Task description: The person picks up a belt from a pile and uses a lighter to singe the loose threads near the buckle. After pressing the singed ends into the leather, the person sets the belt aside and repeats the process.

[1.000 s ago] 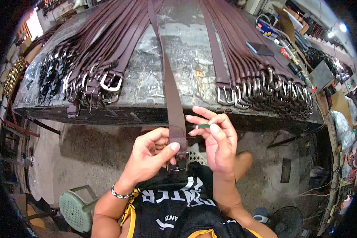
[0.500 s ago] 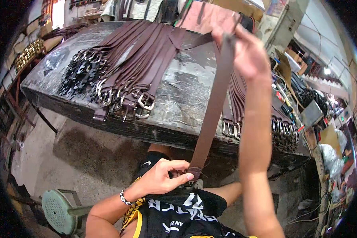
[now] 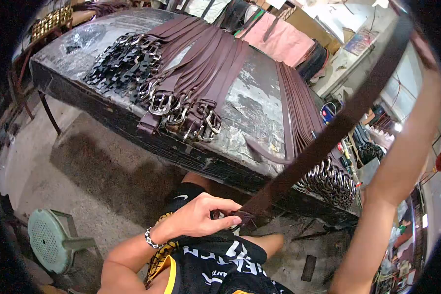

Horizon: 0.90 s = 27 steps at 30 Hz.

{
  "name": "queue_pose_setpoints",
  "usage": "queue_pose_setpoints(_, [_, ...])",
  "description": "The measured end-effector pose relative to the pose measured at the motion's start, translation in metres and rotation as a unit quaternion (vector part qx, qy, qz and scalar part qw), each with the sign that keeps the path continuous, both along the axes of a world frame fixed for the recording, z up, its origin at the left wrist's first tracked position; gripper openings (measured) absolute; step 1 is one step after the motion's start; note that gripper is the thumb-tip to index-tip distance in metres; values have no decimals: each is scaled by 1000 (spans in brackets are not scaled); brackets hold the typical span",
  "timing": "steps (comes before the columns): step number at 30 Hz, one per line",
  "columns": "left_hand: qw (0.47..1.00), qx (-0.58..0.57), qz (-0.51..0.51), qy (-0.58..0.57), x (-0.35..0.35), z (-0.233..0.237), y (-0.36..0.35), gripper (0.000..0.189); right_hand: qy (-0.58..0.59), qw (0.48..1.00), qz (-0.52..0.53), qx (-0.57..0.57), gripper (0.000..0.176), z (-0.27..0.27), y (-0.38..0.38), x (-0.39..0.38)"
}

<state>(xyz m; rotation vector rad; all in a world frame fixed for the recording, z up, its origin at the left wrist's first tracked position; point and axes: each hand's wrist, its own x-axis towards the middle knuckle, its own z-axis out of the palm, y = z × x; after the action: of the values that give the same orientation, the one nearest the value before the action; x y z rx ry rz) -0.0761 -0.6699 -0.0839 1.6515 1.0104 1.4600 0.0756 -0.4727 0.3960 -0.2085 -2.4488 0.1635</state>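
A dark brown leather belt (image 3: 323, 142) runs taut and diagonal across my front. Its lower end, near my lap, is pinched between the thumb and fingers of my left hand (image 3: 201, 215); what lies inside that grip is partly hidden. Raised far to the upper right, my right hand (image 3: 425, 51) closes on the belt's upper part, its fingers mostly hidden at the dark edge of the view. On the table, brown belts (image 3: 201, 54) with silver buckles (image 3: 161, 104) lie in a bundle beyond my left hand. More belts (image 3: 299, 108) lie behind the stretched one.
The scuffed dark table (image 3: 252, 98) has its front edge just beyond my knees. A green plastic stool (image 3: 46, 240) stands on the floor at the lower left. Pink cloth (image 3: 279, 36) sits behind the table. Tools and cables (image 3: 330, 115) crowd the right side.
My right hand has swung outward to the upper right, pulling the belt from steep to diagonal. My left hand keeps its pinch near my lap. The view has turned.
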Motion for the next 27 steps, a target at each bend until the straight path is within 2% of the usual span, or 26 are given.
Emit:
queue_pose_setpoints(3, [999, 3, -32, -1, 3, 9, -4, 27, -85, 987, -130, 44, 34, -32, -19, 60])
queue_pose_setpoints(4, [999, 45, -20, 0, 7, 4, -2, 26, -106, 980, -165, 42, 34, -42, -24, 79])
queue_pose_setpoints(9, [996, 77, -8, 49, 17, -4, 5, 29, -138, 953, -270, 12, 35, -61, -33, 147])
queue_pose_setpoints(20, [986, -27, -150, 66, 16, -3, 2, 30, -150, 923, -353, -17, 39, -74, -40, 212])
queue_pose_setpoints(23, [987, 22, -145, 66, 16, -6, 3, 29, -148, 920, -363, -11, 40, -75, -34, 219])
queue_pose_setpoints(27, [983, 13, -174, 51, 16, -4, 2, 28, -119, 932, -341, 37, 41, -56, 0, 196])
